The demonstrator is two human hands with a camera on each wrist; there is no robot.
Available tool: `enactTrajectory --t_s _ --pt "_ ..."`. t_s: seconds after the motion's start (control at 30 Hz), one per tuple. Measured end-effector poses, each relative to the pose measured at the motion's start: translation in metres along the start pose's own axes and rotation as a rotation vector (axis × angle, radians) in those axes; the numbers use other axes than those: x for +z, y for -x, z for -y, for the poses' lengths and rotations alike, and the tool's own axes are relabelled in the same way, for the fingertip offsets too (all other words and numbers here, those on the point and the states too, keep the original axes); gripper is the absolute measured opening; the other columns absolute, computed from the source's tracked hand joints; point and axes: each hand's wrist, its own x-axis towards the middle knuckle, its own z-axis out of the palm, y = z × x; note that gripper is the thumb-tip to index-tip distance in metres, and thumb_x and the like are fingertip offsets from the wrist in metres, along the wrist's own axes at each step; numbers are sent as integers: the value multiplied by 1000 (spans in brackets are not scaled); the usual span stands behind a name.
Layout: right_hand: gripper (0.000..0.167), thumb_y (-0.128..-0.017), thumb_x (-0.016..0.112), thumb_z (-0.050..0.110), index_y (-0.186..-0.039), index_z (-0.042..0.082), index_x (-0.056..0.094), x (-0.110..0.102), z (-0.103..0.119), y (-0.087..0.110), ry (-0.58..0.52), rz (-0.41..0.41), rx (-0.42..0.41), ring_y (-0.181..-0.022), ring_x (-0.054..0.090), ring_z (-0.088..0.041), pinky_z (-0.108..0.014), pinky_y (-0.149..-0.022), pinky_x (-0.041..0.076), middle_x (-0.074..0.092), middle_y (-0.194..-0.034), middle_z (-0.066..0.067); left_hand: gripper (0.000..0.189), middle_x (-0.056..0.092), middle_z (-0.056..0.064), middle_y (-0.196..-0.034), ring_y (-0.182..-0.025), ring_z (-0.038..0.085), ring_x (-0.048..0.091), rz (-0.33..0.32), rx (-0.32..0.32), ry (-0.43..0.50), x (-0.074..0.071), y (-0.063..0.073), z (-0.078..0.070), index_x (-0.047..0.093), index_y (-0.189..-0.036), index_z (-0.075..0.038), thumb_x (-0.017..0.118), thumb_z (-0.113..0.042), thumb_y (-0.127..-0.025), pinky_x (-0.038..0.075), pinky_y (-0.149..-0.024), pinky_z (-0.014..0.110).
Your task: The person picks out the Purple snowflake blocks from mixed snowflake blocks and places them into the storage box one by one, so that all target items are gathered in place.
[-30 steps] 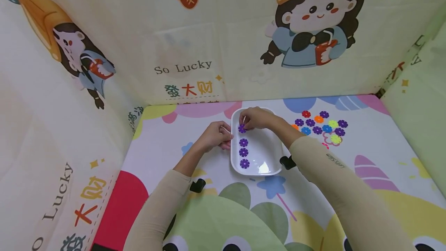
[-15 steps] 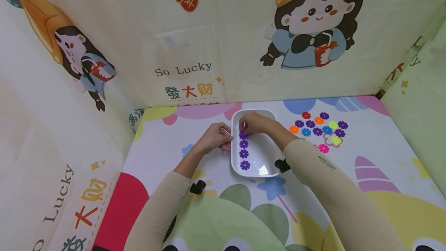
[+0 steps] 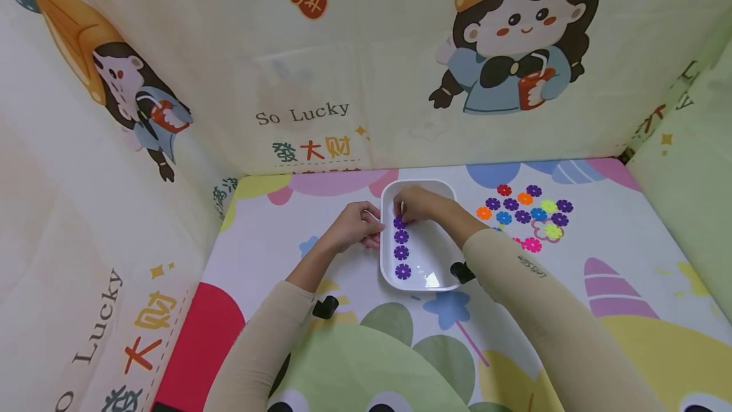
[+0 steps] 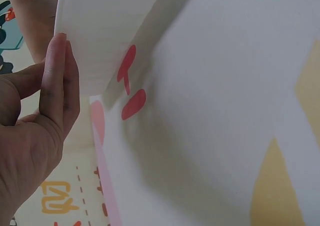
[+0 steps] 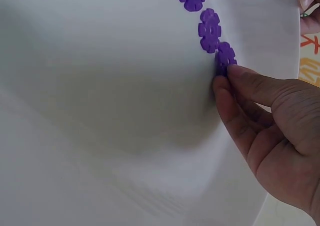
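Note:
A white tray (image 3: 430, 266) lies on the patterned table cover, with purple flower-shaped pieces (image 3: 401, 252) in a column along its left side. My left hand (image 3: 356, 226) holds the tray's left rim; in the left wrist view its fingers (image 4: 54, 88) lie against the outer wall. Over the tray's far left part, my right hand (image 3: 416, 203) pinches a purple flower piece (image 5: 226, 57) between thumb and fingertips. That piece is at the far end of the column, close to the neighbouring purple piece (image 5: 209, 30) and partly covered by the fingers.
Several loose flower pieces in red, orange, blue, yellow, pink and purple, such as a purple one (image 3: 523, 216), lie right of the tray. My right forearm (image 3: 515, 272) partly covers that group's near side. A fabric wall (image 3: 400, 138) stands behind the table.
My right hand has moved slightly nearer with the purple flower piece, narrowing the gap to the column, then stayed almost still. My left hand keeps its place on the rim.

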Motion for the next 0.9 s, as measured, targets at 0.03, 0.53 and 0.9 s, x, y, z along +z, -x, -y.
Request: enactTrajectory --t_s 0.03,0.53,0.9 --pt "7 -95 73 4 -102 6 73 0 0 0 2 0 1 -84 67 -21 -22 -68 60 72 -97 -10 25 68 16 -90 -59 18 71 -1 -1 0 0 0 0 57 -120 3 68 -2 -98 68 -64 42" --pt "9 -96 71 2 -104 4 71 0 -1 2 -62 12 32 -85 68 -21 -21 -68 62 71 -101 -13 25 68 16 -91 -60 18 72 -2 -9 -18 -1 -2 0 57 -120 2 69 -4 -98 68 -63 40" --pt "12 -95 73 5 -107 6 70 -7 3 6 -44 -4 36 -89 67 -22 -24 -74 63 70 -106 -12 24 67 15 -91 -60 18 72 -5 -12 -24 0 -1 0 57 -119 2 68 -3 -98 68 -70 48"
